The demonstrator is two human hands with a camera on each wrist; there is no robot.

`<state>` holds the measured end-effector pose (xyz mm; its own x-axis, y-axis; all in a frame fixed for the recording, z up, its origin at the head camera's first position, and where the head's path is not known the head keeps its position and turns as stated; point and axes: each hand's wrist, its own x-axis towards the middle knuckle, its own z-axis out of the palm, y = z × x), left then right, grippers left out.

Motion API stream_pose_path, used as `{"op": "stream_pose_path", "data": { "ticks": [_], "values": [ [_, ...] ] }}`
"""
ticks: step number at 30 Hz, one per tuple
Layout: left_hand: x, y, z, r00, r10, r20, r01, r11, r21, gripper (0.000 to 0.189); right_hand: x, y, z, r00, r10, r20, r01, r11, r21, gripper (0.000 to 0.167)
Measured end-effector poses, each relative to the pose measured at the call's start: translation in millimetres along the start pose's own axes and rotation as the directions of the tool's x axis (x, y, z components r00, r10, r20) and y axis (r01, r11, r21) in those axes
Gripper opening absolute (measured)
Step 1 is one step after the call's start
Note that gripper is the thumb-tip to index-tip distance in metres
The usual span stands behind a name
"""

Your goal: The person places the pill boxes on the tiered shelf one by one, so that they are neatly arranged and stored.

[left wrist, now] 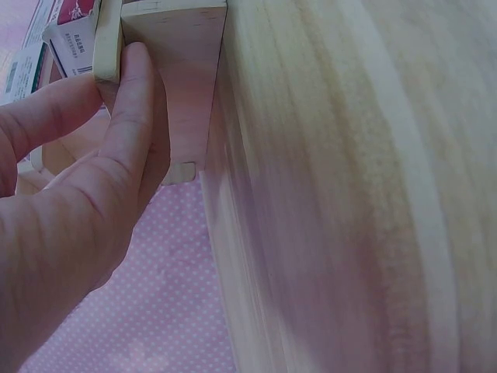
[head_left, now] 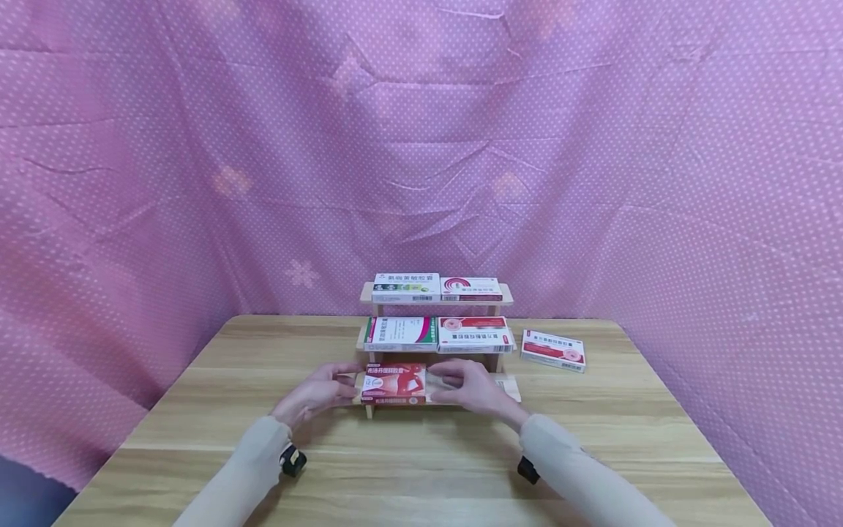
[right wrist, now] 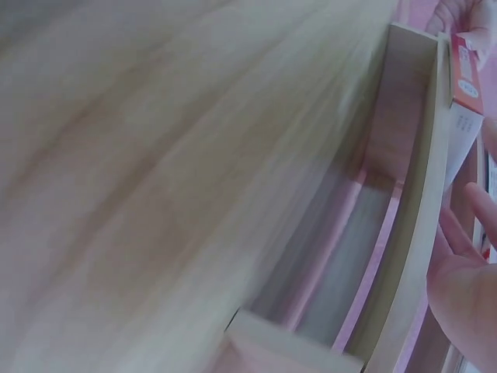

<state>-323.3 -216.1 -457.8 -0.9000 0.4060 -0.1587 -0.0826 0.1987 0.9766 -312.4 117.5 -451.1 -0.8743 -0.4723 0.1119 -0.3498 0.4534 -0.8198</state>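
A three-tier wooden rack (head_left: 509, 388) stands on the table, with a red ibuprofen capsule box (head_left: 394, 380) lying on the left of its lowest shelf. My left hand (head_left: 323, 391) is at that shelf's left end; in the left wrist view its thumb and fingers pinch the board end (left wrist: 109, 47) just beside the box. Over the same shelf, my right hand (head_left: 477, 388) has its fingertips close to the box's right side. In the right wrist view, the right hand's fingers (right wrist: 458, 233) are spread, with nothing between them, near the box's pale end (right wrist: 464, 136).
On the middle shelf lie a green-and-white medicine box (head_left: 402, 333) and a red-and-white one (head_left: 476, 333). The top shelf carries a white box (head_left: 406, 287) and another red-and-white box (head_left: 470, 288). One more medicine box (head_left: 553, 348) lies on the table (head_left: 626, 410) to the right.
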Motion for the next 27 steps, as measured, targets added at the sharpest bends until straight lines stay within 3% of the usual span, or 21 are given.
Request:
{"op": "stream_pose_path", "data": {
  "ticks": [7,22,27],
  "values": [
    [-0.3,0.7,0.3,1.000,0.005,0.008,-0.005,1.000,-0.016,0.066,-13.0,6.6,-14.3,0.998,-0.037,-0.056,0.034,0.998,-0.045,0.031],
    [-0.3,2.6,2.5,0.999,-0.021,-0.035,0.021,1.000,0.000,0.065,-37.0,28.4,-51.5,0.996,0.015,-0.084,-0.019,0.999,-0.040,0.020],
    [-0.7,2.7,2.9,0.998,-0.031,-0.047,0.031,1.000,0.002,0.065,-44.2,32.2,-62.0,0.993,0.050,-0.103,-0.049,0.999,0.010,0.020]
  ]
}}
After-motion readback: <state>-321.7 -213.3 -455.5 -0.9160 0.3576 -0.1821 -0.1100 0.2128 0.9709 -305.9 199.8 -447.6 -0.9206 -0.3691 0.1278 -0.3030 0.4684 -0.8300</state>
